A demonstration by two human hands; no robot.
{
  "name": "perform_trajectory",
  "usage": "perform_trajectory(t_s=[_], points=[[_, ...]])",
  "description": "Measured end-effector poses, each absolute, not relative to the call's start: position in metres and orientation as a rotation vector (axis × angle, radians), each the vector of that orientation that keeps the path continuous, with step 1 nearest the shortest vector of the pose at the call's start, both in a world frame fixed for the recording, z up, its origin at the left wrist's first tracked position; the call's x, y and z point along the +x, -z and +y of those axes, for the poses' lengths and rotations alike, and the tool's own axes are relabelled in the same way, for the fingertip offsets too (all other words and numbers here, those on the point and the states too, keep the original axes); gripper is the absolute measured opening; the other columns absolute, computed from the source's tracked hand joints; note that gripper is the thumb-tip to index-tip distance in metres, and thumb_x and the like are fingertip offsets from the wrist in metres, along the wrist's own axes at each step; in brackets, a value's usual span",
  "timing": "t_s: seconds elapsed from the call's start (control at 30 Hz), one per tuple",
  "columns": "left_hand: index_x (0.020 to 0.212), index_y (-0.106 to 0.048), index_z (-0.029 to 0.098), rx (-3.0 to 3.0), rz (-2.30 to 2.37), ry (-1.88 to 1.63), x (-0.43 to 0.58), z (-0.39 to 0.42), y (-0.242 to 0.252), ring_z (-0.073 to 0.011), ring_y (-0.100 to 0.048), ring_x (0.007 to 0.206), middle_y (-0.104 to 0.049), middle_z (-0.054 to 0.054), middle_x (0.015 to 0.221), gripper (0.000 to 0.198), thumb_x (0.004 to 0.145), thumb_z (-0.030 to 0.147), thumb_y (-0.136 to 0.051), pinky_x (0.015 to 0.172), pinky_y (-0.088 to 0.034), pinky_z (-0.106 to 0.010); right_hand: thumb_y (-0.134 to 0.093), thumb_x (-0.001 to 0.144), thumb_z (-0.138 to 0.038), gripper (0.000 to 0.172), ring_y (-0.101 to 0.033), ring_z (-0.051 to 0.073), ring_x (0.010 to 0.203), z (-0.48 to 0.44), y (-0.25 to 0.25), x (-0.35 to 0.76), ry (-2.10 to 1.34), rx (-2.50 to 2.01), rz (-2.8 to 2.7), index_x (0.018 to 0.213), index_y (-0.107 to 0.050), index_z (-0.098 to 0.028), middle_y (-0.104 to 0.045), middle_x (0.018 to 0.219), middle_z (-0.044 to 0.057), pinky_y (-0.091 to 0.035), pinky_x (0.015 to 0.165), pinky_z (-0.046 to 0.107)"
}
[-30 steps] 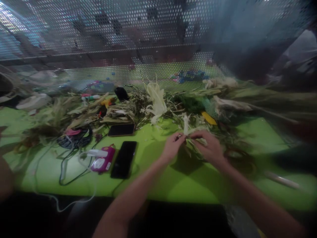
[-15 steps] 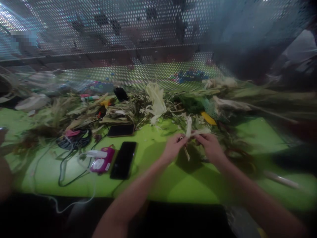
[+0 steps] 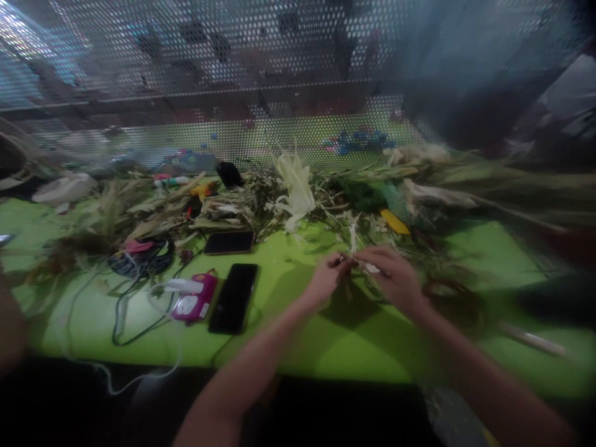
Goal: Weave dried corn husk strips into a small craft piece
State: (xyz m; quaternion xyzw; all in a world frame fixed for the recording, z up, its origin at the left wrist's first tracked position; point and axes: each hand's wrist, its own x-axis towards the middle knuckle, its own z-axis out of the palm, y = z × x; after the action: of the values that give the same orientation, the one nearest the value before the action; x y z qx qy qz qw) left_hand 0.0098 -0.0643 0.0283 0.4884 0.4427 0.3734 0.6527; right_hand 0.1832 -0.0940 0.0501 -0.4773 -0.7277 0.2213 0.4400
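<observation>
Close together above the green table [image 3: 298, 347], both of my hands work on a small pale piece of corn husk [image 3: 352, 239]. My left hand [image 3: 326, 276] pinches it near its lower part, and a thin stalk-like end hangs below those fingers. My right hand [image 3: 393, 276] has its fingers closed on the husk from the other side, partly covering it. The fingertips nearly touch, so the exact grip is partly hidden. Behind them stands a larger pale corn husk bundle [image 3: 295, 189] with its tips pointing upward.
Two phones, a black phone [image 3: 233, 298] and a farther phone [image 3: 229, 242], lie left of my hands. Beside them is a magenta power strip [image 3: 195, 298] with cables. Dried plants [image 3: 153, 208] line a perforated screen [image 3: 233, 93]. A yellow-handled tool [image 3: 395, 221] sits right of centre.
My right hand has shifted slightly left and turned over the husk. The strip that stuck out to the right is now folded in under its fingers. My left hand stays almost in place.
</observation>
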Motion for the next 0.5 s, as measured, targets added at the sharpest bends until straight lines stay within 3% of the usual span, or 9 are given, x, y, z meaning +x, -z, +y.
perform_trajectory(t_s=[0.1,0.27,0.37,0.5], points=[[0.071,-0.055,0.016,1.155,0.984,-0.864,0.011,-0.0633,-0.0228,-0.0089,-0.042,0.057,-0.049,0.002,0.063,0.024,0.083,0.036,-0.062,0.056,-0.03,-0.025,-0.061,0.09,-0.033,0.028,-0.068,0.021,0.09,-0.0948,-0.0482,0.1815,-0.569,-1.233,-1.839,0.116,-0.071,-0.031,-0.073,0.104,0.005,-0.054,0.079,0.034],[0.081,-0.058,0.016,1.348,1.107,-0.83,0.0124,-0.0619,-0.025,-0.0107,-0.048,0.067,-0.055,0.001,0.072,0.002,0.08,0.017,-0.059,0.063,-0.036,-0.025,-0.064,0.087,-0.037,0.018,-0.068,0.02,0.074,-0.0952,-0.0512,0.1782,-0.616,-1.351,-1.792,0.095,-0.074,-0.024,-0.075,0.087,0.004,-0.054,0.069,0.033],[0.094,-0.052,0.017,1.291,1.043,-0.894,0.0126,-0.0613,-0.0278,-0.0102,-0.05,0.069,-0.056,0.002,0.077,0.019,0.077,0.014,-0.061,0.063,-0.038,-0.024,-0.062,0.088,-0.035,0.017,-0.068,0.02,0.076,-0.0942,-0.0512,0.1789,-0.562,-1.343,-1.832,0.094,-0.075,-0.025,-0.075,0.089,0.004,-0.053,0.071,0.032],[0.089,-0.045,0.018,1.25,1.013,-0.958,0.0107,-0.0595,-0.0261,-0.0091,-0.049,0.069,-0.051,0.004,0.076,0.026,0.073,0.012,-0.065,0.065,-0.039,-0.023,-0.062,0.089,-0.033,0.016,-0.066,0.019,0.075,-0.0915,-0.048,0.1808,-0.469,-1.391,-1.813,0.092,-0.073,-0.023,-0.073,0.086,0.004,-0.051,0.071,0.031]])
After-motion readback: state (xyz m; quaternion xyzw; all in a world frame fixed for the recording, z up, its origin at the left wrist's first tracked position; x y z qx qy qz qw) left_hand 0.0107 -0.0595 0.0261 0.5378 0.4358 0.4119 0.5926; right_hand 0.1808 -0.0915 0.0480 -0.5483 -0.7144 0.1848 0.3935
